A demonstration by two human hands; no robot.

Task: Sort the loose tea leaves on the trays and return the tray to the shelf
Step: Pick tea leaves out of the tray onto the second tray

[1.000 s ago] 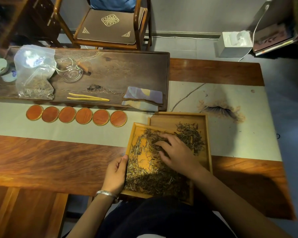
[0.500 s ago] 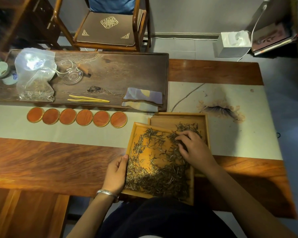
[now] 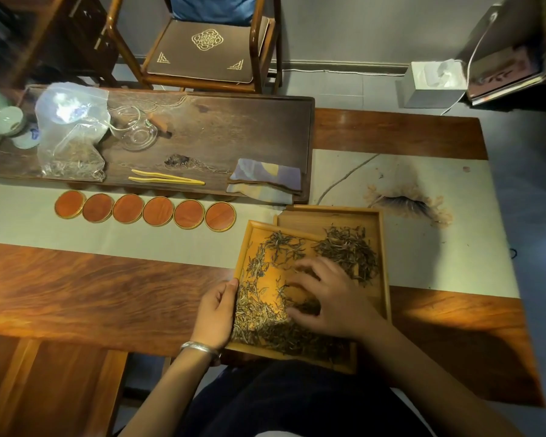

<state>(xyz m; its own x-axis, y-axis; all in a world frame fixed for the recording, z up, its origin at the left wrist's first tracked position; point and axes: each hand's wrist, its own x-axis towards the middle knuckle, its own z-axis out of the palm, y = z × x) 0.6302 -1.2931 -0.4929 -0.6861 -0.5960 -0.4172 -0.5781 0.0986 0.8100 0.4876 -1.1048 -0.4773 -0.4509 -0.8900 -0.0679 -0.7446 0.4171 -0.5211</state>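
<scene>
Two light wooden trays overlap at the table's near edge. The front tray (image 3: 244, 247) lies tilted over the back tray (image 3: 328, 212). Loose tea leaves (image 3: 259, 313) cover the front tray's left and bottom, leaving a bare patch in its middle. A darker heap of leaves (image 3: 349, 250) lies in the back tray. My left hand (image 3: 216, 310) grips the front tray's left rim. My right hand (image 3: 331, 298) rests palm down on the leaves in the front tray, fingers spread.
A row of several round orange coasters (image 3: 144, 210) lies left of the trays. Behind them a dark tea board (image 3: 234, 127) carries a plastic bag of leaves (image 3: 71, 137), a glass pitcher (image 3: 136, 130), yellow tongs (image 3: 167, 178) and a folded cloth (image 3: 265, 181). A chair (image 3: 207, 52) stands beyond.
My right hand went to the back tray and has come back down to the middle of the front tray. The darker heap in the back tray is now uncovered. My left hand stays put.
</scene>
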